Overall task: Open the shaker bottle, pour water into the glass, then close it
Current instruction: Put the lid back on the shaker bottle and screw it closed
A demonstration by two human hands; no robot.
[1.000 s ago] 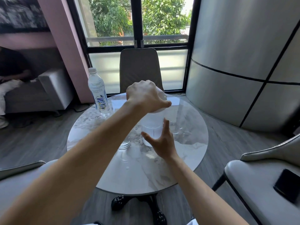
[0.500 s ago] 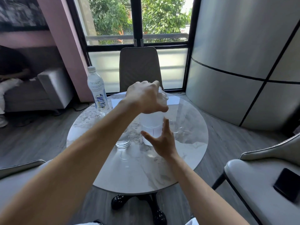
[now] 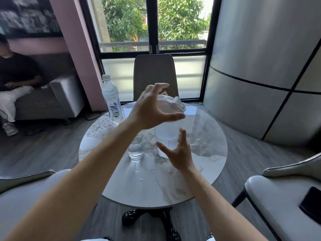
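Note:
A translucent shaker bottle [image 3: 167, 134] stands upright near the middle of the round marble table [image 3: 156, 185], with water in its lower part and its white lid [image 3: 171, 103] on top. My left hand [image 3: 152, 106] hovers over the near side of the lid with its fingers spread, holding nothing. My right hand [image 3: 177, 152] is open beside the bottle's lower front, thumb across the front and fingers up its right side; I cannot tell if it touches. A short clear glass [image 3: 136, 149] with some water stands just left of the shaker.
A plastic water bottle [image 3: 111, 100] stands at the table's far left edge, with a sheet of paper [image 3: 189, 110] behind the shaker. A chair [image 3: 154, 73] faces me across the table. A dark phone [image 3: 311, 204] lies on the right armchair. A person [image 3: 15, 75] sits on the left sofa.
My left hand was closed over the shaker lid and has now opened and lifted off it, uncovering the lid. My right hand has stayed by the bottle's lower part.

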